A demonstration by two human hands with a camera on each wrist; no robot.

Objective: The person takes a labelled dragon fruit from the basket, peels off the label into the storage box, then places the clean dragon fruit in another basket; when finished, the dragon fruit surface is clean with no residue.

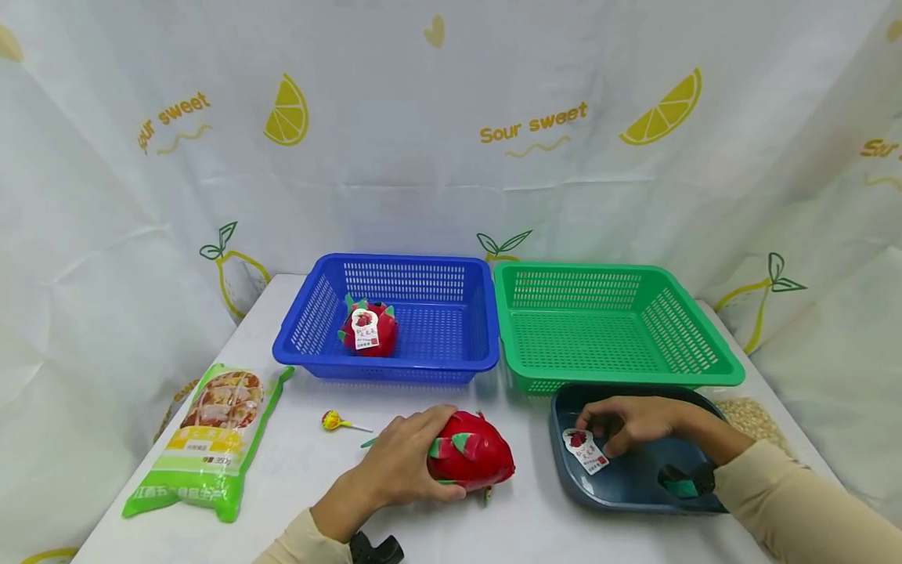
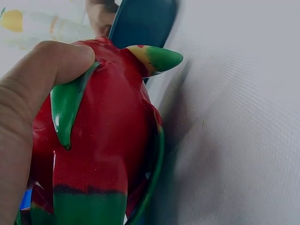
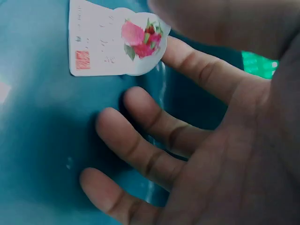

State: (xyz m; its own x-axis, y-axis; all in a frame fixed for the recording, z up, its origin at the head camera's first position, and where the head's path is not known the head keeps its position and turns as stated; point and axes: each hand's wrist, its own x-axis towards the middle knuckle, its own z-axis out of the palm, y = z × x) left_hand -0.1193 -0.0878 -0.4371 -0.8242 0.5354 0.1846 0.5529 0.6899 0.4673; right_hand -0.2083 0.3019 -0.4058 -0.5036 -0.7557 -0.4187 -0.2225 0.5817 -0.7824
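Note:
My left hand (image 1: 402,462) grips a red toy dragon fruit (image 1: 482,454) with green leaf tips, low over the white table. The left wrist view shows my thumb (image 2: 61,63) pressing the fruit's red skin beside a green leaf. My right hand (image 1: 637,423) reaches into a dark blue basin (image 1: 564,478). Thumb and index finger there hold the edge of a white label (image 3: 96,42) printed with a dragon fruit picture, over the basin floor. The other right fingers (image 3: 124,136) spread loosely, touching no label.
A blue basket (image 1: 430,364) holds another dragon fruit (image 1: 384,329) bearing a similar label. Right of it stands a green basket (image 1: 585,337). A lollipop (image 1: 334,421) and a green food bag (image 1: 204,439) lie at left. A bag of pale grains (image 1: 754,419) is behind the basin.

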